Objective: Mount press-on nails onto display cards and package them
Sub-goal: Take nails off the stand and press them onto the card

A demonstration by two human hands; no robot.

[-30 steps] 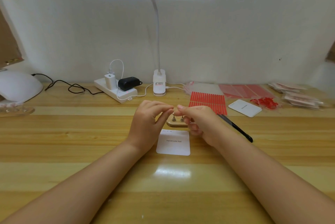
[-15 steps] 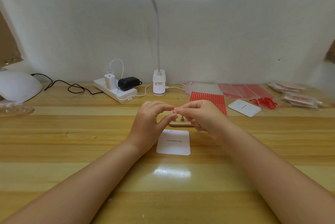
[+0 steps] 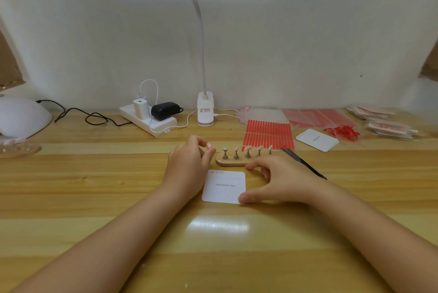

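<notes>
While my left hand (image 3: 189, 164) pinches a nail (image 3: 208, 146) just left of the stand (image 3: 231, 162), my right hand (image 3: 277, 182), fingers spread, steadies the card (image 3: 224, 187). I'd best lower the nail square and press evenly.

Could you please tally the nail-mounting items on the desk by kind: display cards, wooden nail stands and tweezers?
Display cards: 2, one under the right hand's thumb, one farther right.
Wooden nail stands: 2, one centre, one at the left edge.
Tweezers: 1.
Total: 5.
</notes>
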